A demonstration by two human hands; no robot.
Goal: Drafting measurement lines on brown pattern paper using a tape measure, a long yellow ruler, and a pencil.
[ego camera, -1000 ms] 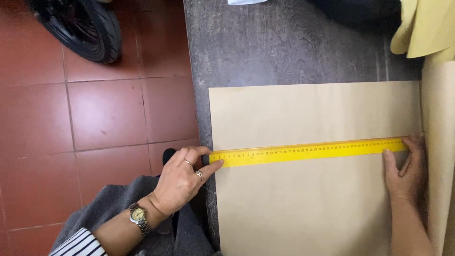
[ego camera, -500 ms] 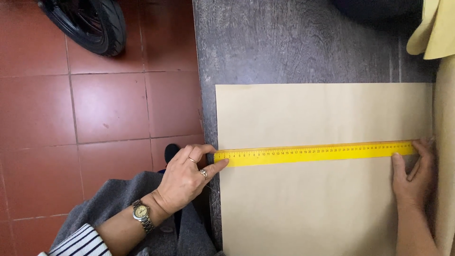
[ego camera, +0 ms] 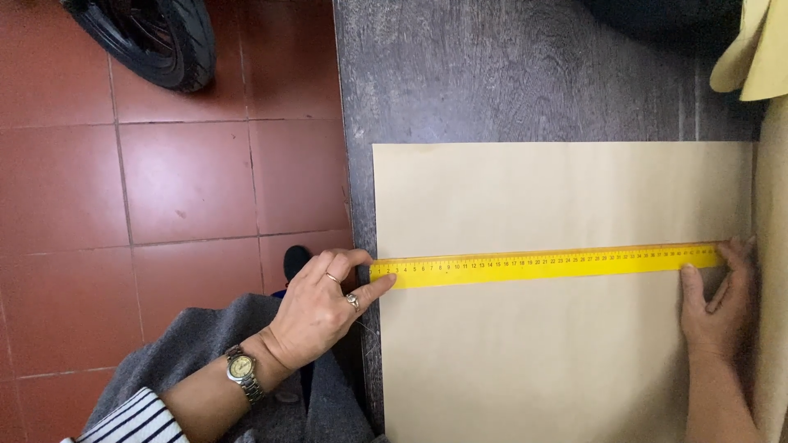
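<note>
Head view: same yellow ruler [ego camera: 546,266] pinned across tan paper [ego camera: 558,197], left hand [ego camera: 324,308] fingertips pressing one end, right hand [ego camera: 718,303] flat on the other, position unchanged, steadied for marking.

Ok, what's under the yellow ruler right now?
The yellow ruler lies flat across the tan paper sheet, which rests on the dark wooden table. The table surface beneath the sheet is covered.

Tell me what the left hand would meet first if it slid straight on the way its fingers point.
The left hand points right along the long yellow plastic ruler, whose end it already touches; beyond lies only tan paper sheet.
</note>
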